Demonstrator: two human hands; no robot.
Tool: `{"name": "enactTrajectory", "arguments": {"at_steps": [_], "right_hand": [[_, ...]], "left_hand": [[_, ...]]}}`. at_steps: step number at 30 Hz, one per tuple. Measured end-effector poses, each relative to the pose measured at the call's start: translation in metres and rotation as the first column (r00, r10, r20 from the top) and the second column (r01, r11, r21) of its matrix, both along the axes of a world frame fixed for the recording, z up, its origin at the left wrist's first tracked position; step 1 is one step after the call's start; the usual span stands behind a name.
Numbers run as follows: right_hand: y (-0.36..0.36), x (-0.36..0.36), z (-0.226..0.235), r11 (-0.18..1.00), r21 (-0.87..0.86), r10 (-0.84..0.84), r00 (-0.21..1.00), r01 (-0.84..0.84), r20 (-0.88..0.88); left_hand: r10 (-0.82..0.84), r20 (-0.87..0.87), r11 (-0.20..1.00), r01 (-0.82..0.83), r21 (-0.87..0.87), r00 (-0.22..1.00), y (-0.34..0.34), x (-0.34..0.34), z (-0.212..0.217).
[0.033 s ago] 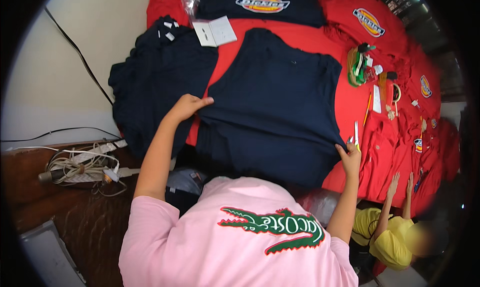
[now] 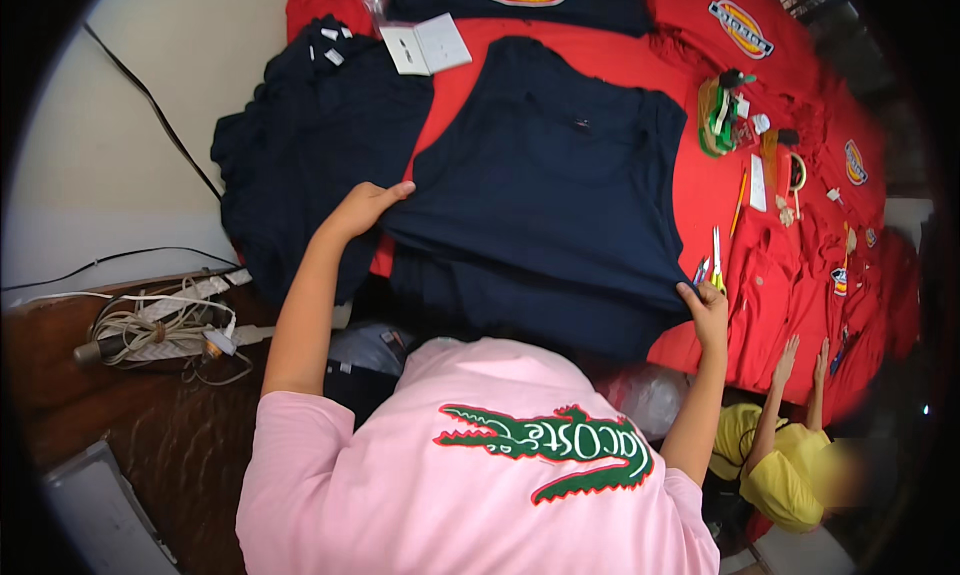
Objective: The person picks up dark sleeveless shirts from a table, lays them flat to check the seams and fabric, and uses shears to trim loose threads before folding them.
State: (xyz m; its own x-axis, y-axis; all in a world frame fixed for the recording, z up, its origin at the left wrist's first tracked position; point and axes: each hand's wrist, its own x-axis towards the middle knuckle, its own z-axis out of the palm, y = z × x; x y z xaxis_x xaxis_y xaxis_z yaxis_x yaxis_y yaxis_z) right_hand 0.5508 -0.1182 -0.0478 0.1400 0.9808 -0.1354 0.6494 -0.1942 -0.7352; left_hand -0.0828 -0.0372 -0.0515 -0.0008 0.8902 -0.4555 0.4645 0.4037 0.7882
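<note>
A navy sleeveless shirt (image 2: pixel 540 180) lies spread in front of me, its neckline and a small dark label at the far end. My left hand (image 2: pixel 368 209) pinches the left side of its near part between thumb and fingers. At the right side, my right hand (image 2: pixel 708 313) is closed on the same cloth. Between the two hands the fabric is drawn out, with more navy cloth (image 2: pixel 520 300) hanging below it. Yellow-handled scissors (image 2: pixel 717 260) lie just beyond my right hand.
Crumpled navy garments (image 2: pixel 310 155) lie at left, below an open white booklet (image 2: pixel 427 45). Red garments (image 2: pixel 775 275) cover the right side, near a green holder (image 2: pixel 718 115) with small tools. A co-worker in yellow (image 2: pixel 785 480) reaches in at lower right. Coiled cables (image 2: pixel 150 325) sit at left.
The near part of the shirt is pulled straighter between my hands, and its neckline and label show more plainly. Both hands keep their hold. The whole view has shifted slightly.
</note>
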Motion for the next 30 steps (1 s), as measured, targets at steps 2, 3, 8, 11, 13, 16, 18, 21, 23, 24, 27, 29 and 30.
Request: {"name": "enactTrajectory", "arguments": {"at_steps": [2,3,8,11,13,16,18,21,23,24,27,29,30], "right_hand": [[-0.019,0.007,-0.001,0.995,-0.098,-0.048,0.980,0.029,-0.193],[-0.026,0.006,0.001,0.985,-0.169,-0.077,0.975,0.042,-0.206],[-0.065,-0.004,-0.026,0.951,-0.308,-0.004,0.999,-0.006,-0.032],[-0.070,-0.015,-0.026,0.945,-0.327,-0.025,0.996,-0.003,-0.081],[-0.066,-0.022,-0.021,0.986,-0.160,0.052,0.999,-0.050,0.006],[-0.038,-0.024,-0.007,0.999,0.029,0.045,0.999,-0.045,0.012],[-0.002,-0.028,-0.018,0.993,0.020,-0.105,0.941,0.118,-0.322],[0.072,-0.062,-0.010,0.980,-0.091,-0.197,0.900,0.176,-0.388],[0.114,-0.087,-0.014,0.965,-0.069,-0.259,0.882,0.252,-0.394],[0.133,-0.097,-0.020,0.941,-0.089,-0.337,0.871,0.327,-0.358],[0.181,-0.102,-0.038,0.923,-0.137,-0.385,0.872,0.360,-0.302],[0.193,-0.099,-0.045,0.937,-0.105,-0.349,0.871,0.334,-0.345],[0.197,-0.098,-0.044,0.942,-0.056,-0.326,0.857,0.332,-0.400]], "left_hand": [[-0.058,-0.023,0.993,0.055,-0.107,0.998,-0.026,-0.010,-0.009],[-0.084,-0.028,0.976,0.076,-0.206,0.996,-0.037,-0.016,-0.016],[-0.207,-0.061,0.937,0.180,-0.300,0.976,-0.067,-0.008,-0.021],[-0.143,-0.004,0.970,0.139,-0.199,0.990,-0.071,-0.003,-0.016],[-0.146,-0.037,0.989,0.145,-0.044,0.989,-0.073,-0.002,-0.016],[-0.053,0.053,0.995,0.048,0.087,0.997,-0.054,0.011,-0.024],[-0.012,0.126,0.999,0.015,-0.029,0.992,-0.020,0.030,-0.021],[0.137,0.199,0.959,-0.181,0.220,0.970,0.023,0.072,-0.044],[0.237,0.172,0.943,-0.269,0.194,0.956,0.057,0.098,-0.036],[0.251,0.188,0.947,-0.281,0.157,0.950,0.068,0.110,-0.031],[0.260,0.283,0.955,-0.288,0.063,0.923,0.097,0.124,-0.022],[0.353,0.426,0.932,-0.356,-0.075,0.833,0.108,0.122,-0.017],[0.402,0.488,0.913,-0.380,-0.148,0.775,0.111,0.123,-0.013]]}}
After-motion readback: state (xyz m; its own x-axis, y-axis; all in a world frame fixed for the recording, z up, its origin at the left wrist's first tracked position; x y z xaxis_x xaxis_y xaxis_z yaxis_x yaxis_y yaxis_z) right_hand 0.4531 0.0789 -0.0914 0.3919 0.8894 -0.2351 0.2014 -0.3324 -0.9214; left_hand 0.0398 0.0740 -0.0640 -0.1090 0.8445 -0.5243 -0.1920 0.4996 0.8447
